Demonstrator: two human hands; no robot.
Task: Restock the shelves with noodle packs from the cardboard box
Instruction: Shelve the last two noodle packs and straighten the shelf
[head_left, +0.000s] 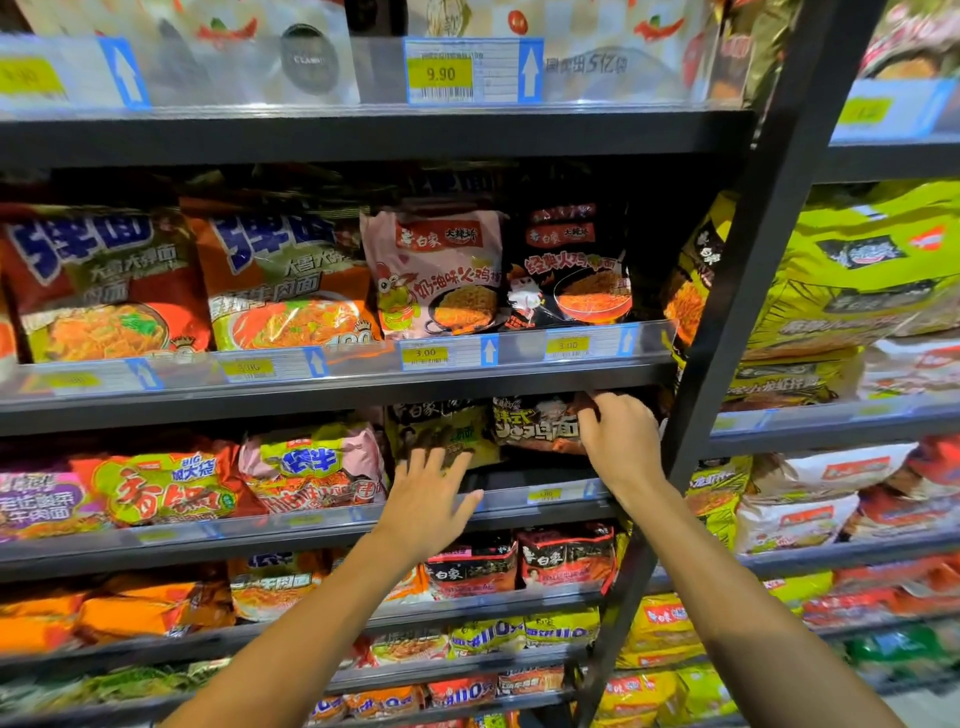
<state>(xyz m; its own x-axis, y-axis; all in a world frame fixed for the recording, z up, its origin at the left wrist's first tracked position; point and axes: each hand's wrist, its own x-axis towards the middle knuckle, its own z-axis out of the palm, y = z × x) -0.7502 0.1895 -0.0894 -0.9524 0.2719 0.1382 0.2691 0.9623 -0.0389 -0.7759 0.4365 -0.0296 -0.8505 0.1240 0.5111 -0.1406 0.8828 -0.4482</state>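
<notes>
Both my hands reach into the third shelf (540, 512) down. My right hand (621, 439) grips the right edge of a dark brown noodle pack (540, 423) with white lettering, at the shelf's right end. My left hand (428, 499) has its fingers spread flat against a yellow-green and black noodle pack (441, 428) just left of it. The cardboard box is out of view.
A black upright post (737, 312) stands right beside my right hand. The shelf above holds red, pink (436, 270) and black (571, 265) noodle packs behind clear price strips. More packs fill the shelves below and the bay to the right (852, 291).
</notes>
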